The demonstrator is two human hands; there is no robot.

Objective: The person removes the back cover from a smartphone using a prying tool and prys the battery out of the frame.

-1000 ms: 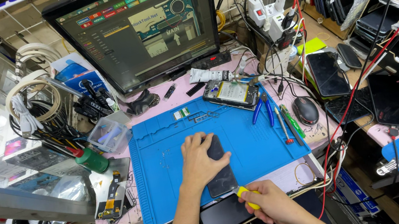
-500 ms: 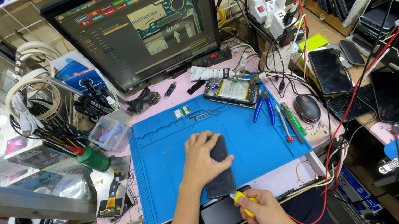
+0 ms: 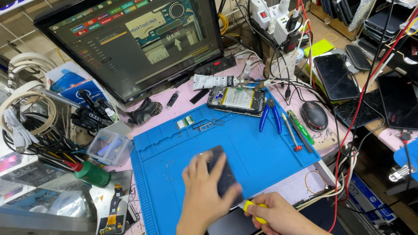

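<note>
My left hand [image 3: 202, 194] presses flat on a dark phone [image 3: 224, 171] lying on the blue work mat [image 3: 170, 156]. Just below it, at the mat's near edge, my right hand [image 3: 277, 218] is closed around a yellow-handled tool [image 3: 254, 208] whose tip points at the phone's lower end. An opened phone [image 3: 235, 100] with its insides showing lies at the mat's far edge.
A monitor [image 3: 138, 34] stands behind the mat. Blue pliers [image 3: 267, 114], screwdrivers [image 3: 293, 129] and a mouse [image 3: 314, 115] lie at right. Several dark phones [image 3: 336, 76] and cables crowd the right bench. A clear parts box [image 3: 108, 147] and a green bottle [image 3: 91, 173] sit left.
The view has shifted slightly. My left hand stays on the phone; my right hand with the yellow tool has shifted a little along the phone's near end.
</note>
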